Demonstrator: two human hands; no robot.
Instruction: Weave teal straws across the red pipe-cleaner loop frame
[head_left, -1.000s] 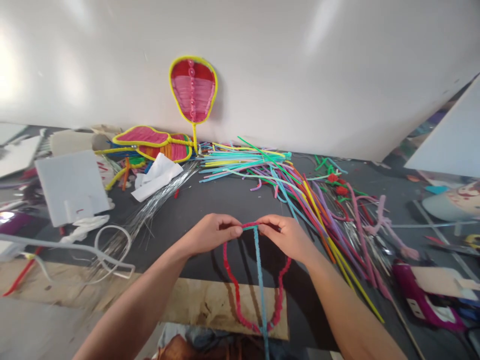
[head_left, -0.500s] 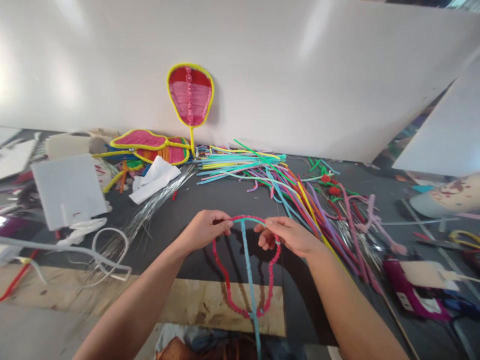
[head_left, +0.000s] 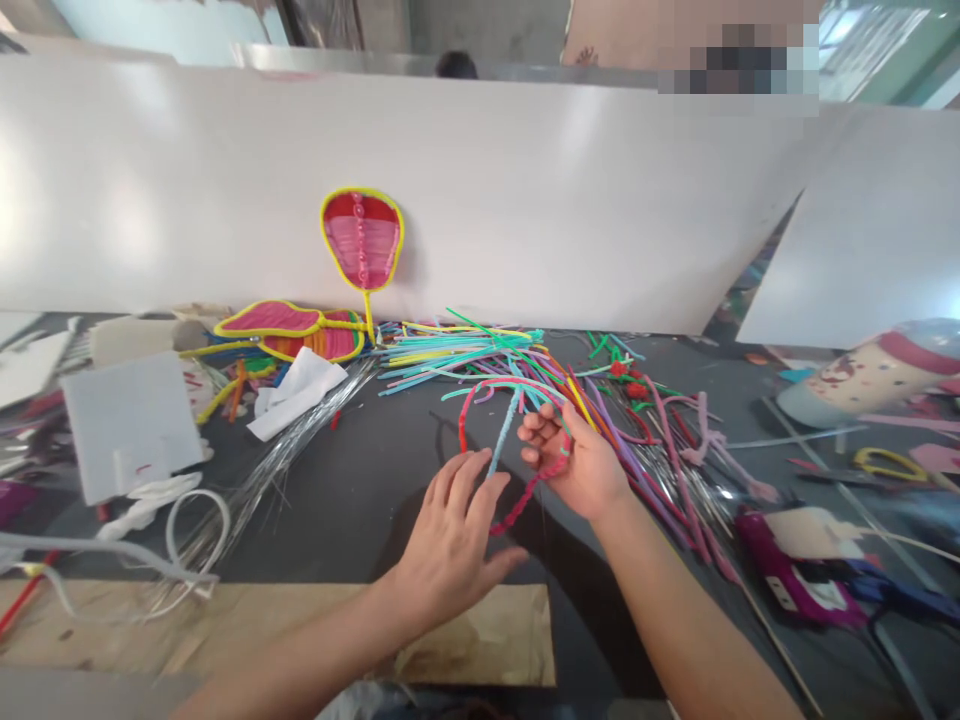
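A loop of twisted red and pink pipe cleaners (head_left: 517, 508) is held above the dark table, tilted, with a light-blue pipe-cleaner stem (head_left: 505, 425) down its middle. A thin mint-green pipe cleaner (head_left: 459, 391) runs along its top edge and sticks out at the left. My right hand (head_left: 581, 455) pinches the loop's right side between thumb and curled fingers. Over the lower left of the loop lies my left hand (head_left: 461, 525), back up, fingers stretched and thumb apart. Its fingertips are at the blue stem; it hides part of the loop and the stem's lower end.
Behind lie bundled coloured pipe cleaners (head_left: 450, 350) and a finished pink fan shape with yellow edging (head_left: 362, 240) against a white board (head_left: 525, 200). Thin wires (head_left: 300, 430) and white paper (head_left: 296, 390) are left. Scissors (head_left: 889, 465), a purple device (head_left: 795, 570) and a bottle (head_left: 862, 375) are right.
My left hand has let go of the loop's top edge and moved down across its lower left. The loop has tilted and risen in view. The camera has tipped upward.
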